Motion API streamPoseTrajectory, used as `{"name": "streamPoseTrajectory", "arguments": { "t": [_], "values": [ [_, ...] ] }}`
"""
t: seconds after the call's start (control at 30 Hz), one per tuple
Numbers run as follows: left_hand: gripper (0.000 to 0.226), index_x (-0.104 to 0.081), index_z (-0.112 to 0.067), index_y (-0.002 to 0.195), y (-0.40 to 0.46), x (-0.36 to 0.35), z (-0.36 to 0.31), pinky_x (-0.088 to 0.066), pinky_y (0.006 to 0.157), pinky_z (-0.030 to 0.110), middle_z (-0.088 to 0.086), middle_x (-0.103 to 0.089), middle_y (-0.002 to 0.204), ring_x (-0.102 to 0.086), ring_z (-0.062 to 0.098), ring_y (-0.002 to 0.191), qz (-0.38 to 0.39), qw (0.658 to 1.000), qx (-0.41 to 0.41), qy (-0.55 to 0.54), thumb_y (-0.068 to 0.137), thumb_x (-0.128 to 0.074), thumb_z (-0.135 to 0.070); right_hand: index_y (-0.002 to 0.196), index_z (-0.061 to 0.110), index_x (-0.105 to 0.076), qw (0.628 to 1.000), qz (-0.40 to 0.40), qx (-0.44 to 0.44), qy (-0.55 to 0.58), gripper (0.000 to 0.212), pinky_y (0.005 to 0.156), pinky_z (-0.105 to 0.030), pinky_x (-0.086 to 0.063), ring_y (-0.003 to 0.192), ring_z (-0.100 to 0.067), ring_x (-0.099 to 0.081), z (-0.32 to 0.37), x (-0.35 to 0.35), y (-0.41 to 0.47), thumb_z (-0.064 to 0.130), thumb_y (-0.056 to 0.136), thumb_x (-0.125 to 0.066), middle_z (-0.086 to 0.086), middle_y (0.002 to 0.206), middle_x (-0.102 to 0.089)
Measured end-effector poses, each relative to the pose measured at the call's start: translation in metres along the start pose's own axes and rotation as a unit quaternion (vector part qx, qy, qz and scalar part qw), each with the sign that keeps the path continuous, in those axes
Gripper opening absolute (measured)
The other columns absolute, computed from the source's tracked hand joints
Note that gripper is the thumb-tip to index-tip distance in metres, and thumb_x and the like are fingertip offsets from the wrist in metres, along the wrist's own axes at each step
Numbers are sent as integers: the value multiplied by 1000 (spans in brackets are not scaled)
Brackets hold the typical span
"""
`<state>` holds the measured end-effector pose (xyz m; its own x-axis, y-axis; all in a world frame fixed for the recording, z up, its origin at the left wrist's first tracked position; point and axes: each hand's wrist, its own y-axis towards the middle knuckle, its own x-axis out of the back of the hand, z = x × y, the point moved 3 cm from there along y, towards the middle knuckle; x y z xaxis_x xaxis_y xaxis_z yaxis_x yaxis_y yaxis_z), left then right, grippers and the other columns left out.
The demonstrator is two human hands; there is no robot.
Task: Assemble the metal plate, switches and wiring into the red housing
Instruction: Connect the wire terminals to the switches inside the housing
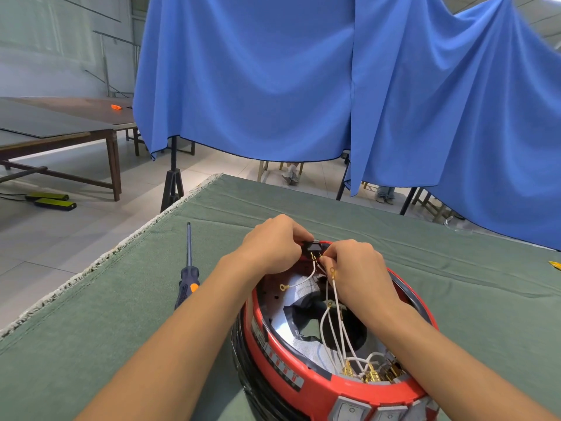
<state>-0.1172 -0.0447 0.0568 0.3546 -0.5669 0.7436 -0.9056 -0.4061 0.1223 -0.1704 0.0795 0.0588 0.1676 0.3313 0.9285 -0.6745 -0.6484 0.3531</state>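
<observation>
Red housing (318,387) label unreadable; both hands (273,244) pinch a black switch (312,247).

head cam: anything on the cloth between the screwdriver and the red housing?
Only the left forearm crosses above that stretch; the green cloth between the screwdriver and the red housing is otherwise bare in the head view.

Red housing (318,387); white wires (337,323); green cloth (455,268); blue curtain (273,86).

Both bare forearms are stretched forward; the left hand (273,244) and right hand (355,265) are held close together, fingers curled.
</observation>
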Motion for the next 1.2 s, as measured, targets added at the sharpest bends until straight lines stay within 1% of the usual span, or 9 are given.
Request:
{"name": "streamPoseTrajectory", "arguments": {
  "t": [0.27, 0.37, 0.43, 0.67, 0.77, 0.93, 1.03, 1.1, 1.2],
  "values": [
    [42, -70, -36, 109, 1, -3, 0, -51, 90, 38, -8, -70, 111, -61, 19, 107, -21, 1000, -12, 3, 83, -51, -9, 103, 14, -70, 1000, -8, -2, -5, 29, 73, -28, -42, 88, -21, -61, 2, 1, -1, 26, 100, -44, -5, 96, -70],
    [43, -70, -34, 111, 0, -3, -1, -51, 89, 36, -8, -70, 112, -60, 18, 106, -26, 1000, -12, 7, 83, -50, -9, 103, 14, -70, 1000, -11, 2, -7, 29, 77, -31, -45, 90, -22, -60, 2, 1, -2, 26, 100, -44, -5, 97, -70],
    [43, -70, -34, 111, 0, -3, -1, -51, 88, 35, -8, -70, 111, -60, 18, 106, -27, 1000, -13, 7, 82, -50, -9, 102, 14, -70, 1000, -12, 4, -12, 29, 77, -31, -44, 90, -22, -60, 3, 2, -3, 26, 100, -44, -5, 97, -70],
    [42, -71, -33, 108, -1, -3, -2, -52, 87, 39, -5, -71, 108, -61, 21, 103, -26, 999, -21, 17, 82, -50, -8, 103, 13, -69, 999, -14, 14, -41, 28, 80, -36, -49, 90, -24, -59, 6, 1, -2, 23, 100, -43, -6, 96, -69],
    [41, -72, -33, 107, -2, -4, -3, -52, 87, 40, -4, -71, 108, -61, 21, 102, -28, 999, -24, 18, 83, -51, -8, 105, 13, -67, 999, -11, 14, -40, 28, 81, -36, -50, 91, -23, -60, 6, 0, -2, 26, 101, -43, -6, 97, -69],
    [39, -73, -33, 103, -3, -3, -2, -52, 87, 40, -3, -72, 104, -61, 23, 101, -26, 999, -23, 7, 82, -51, -8, 100, 17, -67, 1000, -10, -19, -4, 26, 77, -36, -51, 88, -24, -62, 0, -1, -3, 35, 98, -48, -4, 94, -69],
    [39, -73, -33, 102, -2, -3, -2, -51, 87, 40, -3, -72, 104, -61, 24, 101, -26, 999, -22, 4, 82, -51, -9, 92, 20, -69, 999, -6, -29, 27, 25, 69, -32, -47, 82, -23, -61, -3, 0, -5, 39, 95, -52, -3, 87, -69],
    [39, -73, -33, 103, -2, -3, -2, -52, 87, 40, -3, -72, 104, -61, 24, 101, -26, 999, -22, 3, 81, -51, -9, 89, 21, -69, 998, 4, -28, 53, 19, 65, -29, -42, 75, -20, -57, -2, 0, -7, 33, 94, -55, -1, 85, -69],
    [39, -74, -33, 101, -2, -3, -1, -52, 87, 40, -3, -72, 103, -61, 24, 101, -28, 999, -20, 0, 82, -51, -9, 88, 21, -69, 998, 9, -25, 51, 15, 63, -27, -37, 71, -17, -52, -3, -2, -7, 26, 92, -56, 0, 86, -69]
  ]
}}
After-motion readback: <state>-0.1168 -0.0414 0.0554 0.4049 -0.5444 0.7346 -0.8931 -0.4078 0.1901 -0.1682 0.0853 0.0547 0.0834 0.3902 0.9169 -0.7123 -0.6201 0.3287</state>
